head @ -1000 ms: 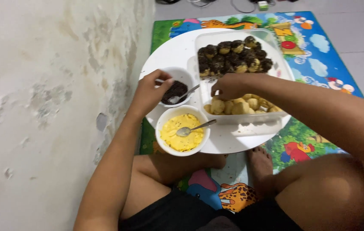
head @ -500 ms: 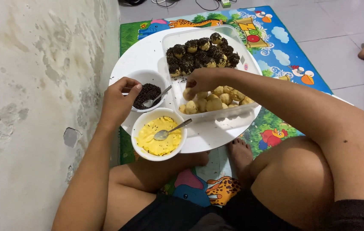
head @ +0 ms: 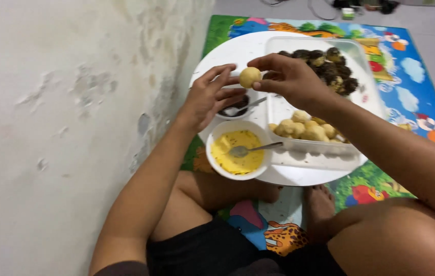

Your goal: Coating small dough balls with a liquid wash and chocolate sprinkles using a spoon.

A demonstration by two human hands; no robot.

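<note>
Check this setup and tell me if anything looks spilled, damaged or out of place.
The food shows no spills: the yellow bowl sits upright, its spoon resting inside, and the balls stay in the clear tray. Only the wall looks damaged, its paint blistered and flaking.

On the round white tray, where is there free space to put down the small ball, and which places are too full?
The round white tray is bare at its far left, beyond the left hand, and a little at the near edge by the yellow bowl. The clear container is bare mid-way, between the dark balls and pale balls. The small ball is in the right hand.
</note>
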